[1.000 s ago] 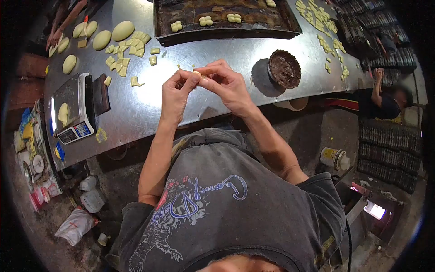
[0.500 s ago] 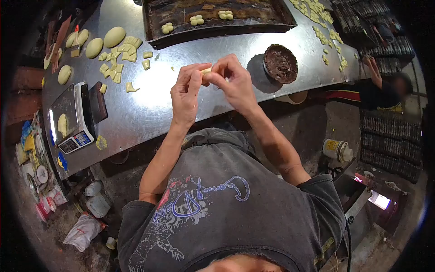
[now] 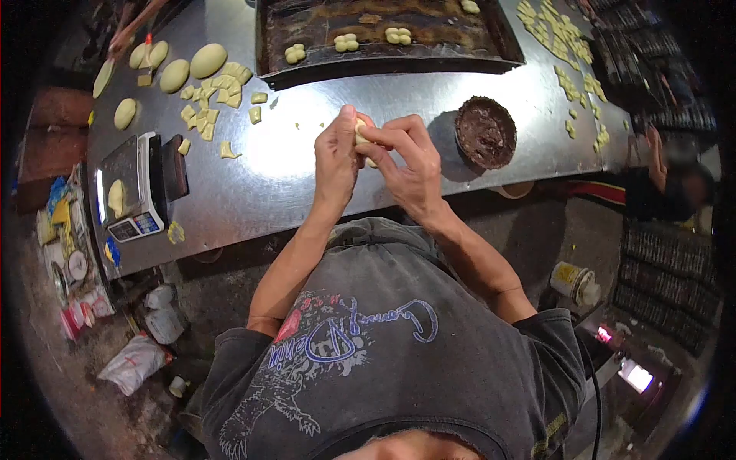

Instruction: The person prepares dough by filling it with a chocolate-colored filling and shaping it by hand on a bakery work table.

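Observation:
A small pale piece of dough is pinched between my two hands above the metal table. My left hand is closed round one side of it, thumb up. From the other side, the thumb and fingers of my right hand press on the same dough, and part of it is hidden by my fingers. A round bowl of dark brown filling stands just right of my right hand. Beyond my hands, a large dark baking tray holds several small clusters of dough balls.
Cut dough pieces and big dough balls lie at the left, near a digital scale with dough on it. More cut dough is spread at the far right. Another person's arm shows beyond the table's right end.
My hands have turned the dough and gripped it differently, with the left fingers now more upright. The whole view has shifted slightly, so the table appears further right.

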Motion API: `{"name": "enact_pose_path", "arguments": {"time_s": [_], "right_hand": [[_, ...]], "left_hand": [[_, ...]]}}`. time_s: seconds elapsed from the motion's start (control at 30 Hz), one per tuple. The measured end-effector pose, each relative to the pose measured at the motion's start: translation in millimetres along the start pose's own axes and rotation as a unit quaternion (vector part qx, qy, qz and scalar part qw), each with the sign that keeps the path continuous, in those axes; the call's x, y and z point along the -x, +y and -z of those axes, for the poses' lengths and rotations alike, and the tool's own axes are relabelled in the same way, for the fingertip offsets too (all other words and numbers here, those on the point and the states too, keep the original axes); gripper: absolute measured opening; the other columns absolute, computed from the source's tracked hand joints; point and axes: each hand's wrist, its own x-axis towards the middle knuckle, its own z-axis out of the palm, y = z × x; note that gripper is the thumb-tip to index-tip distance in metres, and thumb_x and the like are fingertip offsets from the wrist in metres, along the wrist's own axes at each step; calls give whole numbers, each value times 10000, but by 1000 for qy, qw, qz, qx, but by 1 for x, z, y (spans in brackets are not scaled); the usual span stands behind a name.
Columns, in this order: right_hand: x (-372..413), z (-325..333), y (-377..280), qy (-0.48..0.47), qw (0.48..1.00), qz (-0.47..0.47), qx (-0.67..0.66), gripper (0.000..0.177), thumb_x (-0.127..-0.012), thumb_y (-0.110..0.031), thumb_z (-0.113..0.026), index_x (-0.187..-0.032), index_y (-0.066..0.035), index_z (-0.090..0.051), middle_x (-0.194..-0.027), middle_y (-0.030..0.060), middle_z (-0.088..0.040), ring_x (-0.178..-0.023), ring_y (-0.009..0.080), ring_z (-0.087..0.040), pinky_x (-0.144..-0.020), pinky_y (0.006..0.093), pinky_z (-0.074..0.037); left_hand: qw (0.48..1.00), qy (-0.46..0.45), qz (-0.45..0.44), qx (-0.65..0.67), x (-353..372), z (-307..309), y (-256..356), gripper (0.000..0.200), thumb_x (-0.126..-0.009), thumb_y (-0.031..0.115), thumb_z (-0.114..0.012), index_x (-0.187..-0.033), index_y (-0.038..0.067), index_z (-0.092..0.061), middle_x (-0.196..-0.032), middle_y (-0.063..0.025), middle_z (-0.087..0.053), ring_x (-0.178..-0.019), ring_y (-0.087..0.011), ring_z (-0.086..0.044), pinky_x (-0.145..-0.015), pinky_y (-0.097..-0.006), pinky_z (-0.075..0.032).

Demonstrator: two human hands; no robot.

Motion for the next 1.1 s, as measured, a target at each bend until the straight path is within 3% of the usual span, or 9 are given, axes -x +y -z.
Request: {"name": "enact_pose_path", "arguments": {"time_s": [0.13, 0.2, 0.3, 0.43, 0.5, 0.53, 0.57, 0.77, 1.1], "right_hand": [[-26, 21, 13, -38, 978, 53, 200, 175, -827, -135, -812, -981, -83, -748, -949, 54, -545, -844, 187, -563, -701, 319, -484], [-33, 24, 33, -94, 992, -75, 40, 243, -844, -209, -816, -933, -34, -673, -936, 72, -537, -685, 170, -590, -559, 267, -467], [-42, 23, 48, -211, 814, -414, -349, 323, -915, -246, -759, -916, 20, -574, -969, 145, -578, -469, 151, -573, -383, 236, -440], [-20, 5, 75, -216, 818, -446, -293, 212, -947, -181, -705, -976, 12, -622, -1035, 158, -636, -572, 175, -622, -485, 272, -478], [8, -2, 89, -182, 978, -103, -17, 205, -938, -183, -707, -1042, -14, -653, -1064, 136, -636, -765, 207, -638, -622, 320, -501], [14, -3, 86, -151, 977, 84, 126, 214, -933, -183, -708, -1074, -28, -669, -1079, 126, -636, -861, 223, -647, -690, 343, -513], [24, 2, 77, -202, 976, 13, 74, 278, -938, -186, -694, -1187, -63, -680, -1177, 91, -617, -1044, 200, -605, -857, 359, -502], [55, -3, 130, -198, 948, -244, -45, 287, -926, -118, -693, -1201, -42, -659, -1136, 119, -596, -915, 224, -612, -825, 326, -517], [114, -45, 200, -171, 939, -280, 100, 531, -839, -155, -757, -1316, 4, -586, -1185, 203, -514, -1180, 390, -497, -998, 456, -437]], "left_hand": [[996, -17, -8, -82, -3, -6, -13, 807, -1035, 662, -164, -919, 42, -667, -677, 5, -581, -547, -54, -490, -489, -209, -380], [996, -21, -8, -88, 1, -13, -18, 913, -994, 719, -71, -932, 38, -675, -678, -4, -592, -544, -61, -499, -491, -215, -384], [996, -17, 4, -83, 2, -19, -27, 1021, -927, 783, 18, -948, 42, -684, -698, -15, -625, -547, -65, -527, -501, -218, -399], [994, -48, 87, -53, 0, 8, -62, 1058, -929, 783, 20, -1026, 18, -705, -694, -29, -665, -537, -79, -565, -505, -215, -402], [985, -23, 168, -19, 7, 17, -78, 1063, -933, 781, 15, -1040, 14, -713, -683, -33, -668, -542, -91, -581, -504, -215, -402], [978, -9, 207, -3, 11, 21, -85, 1065, -936, 780, 13, -1047, 12, -717, -677, -35, -669, -545, -97, -589, -503, -214, -402], [977, -44, 208, 5, 16, 30, -89, 1034, -949, 776, -27, -1190, 5, -673, -756, -63, -696, -568, -124, -624, -515, -228, -428], [958, -20, 257, -124, 30, 38, -93, 643, -1068, 518, -390, -1454, 9, -463, -990, -108, -718, -653, -140, -667, -593, -261, -498], [832, -95, -169, -519, -41, 89, -216, 532, -912, 176, -685, -1395, 19, -526, -1298, -167, -586, -1163, -355, -579, -970, -432, -490]]}}
